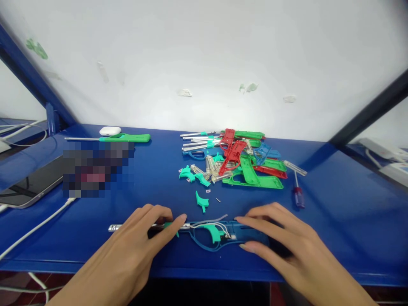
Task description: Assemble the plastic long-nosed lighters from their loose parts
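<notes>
A half-open blue lighter shell (223,236) with a teal trigger and thin wires lies at the near edge of the blue table (334,212). Its metal tube (114,228) points left. My left hand (143,238) rests over the tube, fingers curled, thumb and forefinger pinching near a teal piece. My right hand (280,238) lies on the shell's handle end, fingers pressed down on it. A loose teal trigger (202,201) sits just beyond the shell.
A pile of red, green and blue lighter shells, tubes and teal parts (236,159) lies at mid-table. A red-handled screwdriver (298,191) is to its right. A finished green lighter (124,138), white earbud case (110,130) and tablet (35,185) are left.
</notes>
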`<move>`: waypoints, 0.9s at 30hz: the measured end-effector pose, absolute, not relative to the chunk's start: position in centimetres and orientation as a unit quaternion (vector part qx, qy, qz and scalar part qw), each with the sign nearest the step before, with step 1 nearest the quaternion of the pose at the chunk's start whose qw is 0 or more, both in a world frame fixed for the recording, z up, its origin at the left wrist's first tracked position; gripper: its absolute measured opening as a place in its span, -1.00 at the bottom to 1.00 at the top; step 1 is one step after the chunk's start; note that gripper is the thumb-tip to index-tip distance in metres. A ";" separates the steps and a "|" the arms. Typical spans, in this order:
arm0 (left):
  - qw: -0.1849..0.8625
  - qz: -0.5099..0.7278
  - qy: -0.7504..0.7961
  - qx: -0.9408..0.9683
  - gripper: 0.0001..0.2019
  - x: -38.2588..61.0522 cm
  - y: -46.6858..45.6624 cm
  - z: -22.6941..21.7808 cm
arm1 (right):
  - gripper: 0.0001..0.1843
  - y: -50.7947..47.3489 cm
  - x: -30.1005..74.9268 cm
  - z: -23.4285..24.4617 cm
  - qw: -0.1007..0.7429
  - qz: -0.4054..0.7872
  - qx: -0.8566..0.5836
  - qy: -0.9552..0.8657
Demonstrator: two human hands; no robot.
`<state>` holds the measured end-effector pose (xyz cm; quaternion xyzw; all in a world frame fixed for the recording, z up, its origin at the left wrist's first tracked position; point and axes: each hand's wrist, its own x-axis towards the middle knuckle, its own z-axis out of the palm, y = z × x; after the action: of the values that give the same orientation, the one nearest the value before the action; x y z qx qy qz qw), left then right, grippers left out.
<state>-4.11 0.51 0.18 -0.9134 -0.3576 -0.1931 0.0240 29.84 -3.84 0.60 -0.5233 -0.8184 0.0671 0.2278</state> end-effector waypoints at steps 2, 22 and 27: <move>0.024 -0.180 -0.362 -0.914 -0.18 -4.1 0.4 0.1 | -0.64 -3.8 29.9 0.8 0.231 0.066 -0.518 -0.821; 0.063 -0.115 -0.378 -0.916 -0.08 -5.2 -0.6 -1.3 | -0.61 -4.0 29.8 0.8 0.224 0.074 -0.528 -0.816; 0.069 -0.112 -0.379 -0.916 -0.08 -5.2 -0.9 -1.7 | -0.44 -4.1 29.2 1.0 0.204 0.061 -0.531 -0.820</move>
<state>-5.19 -0.86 -1.67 -0.9158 -0.3795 -0.1122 0.0691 29.22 -4.06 1.05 -0.5313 -0.8200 0.0607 0.2040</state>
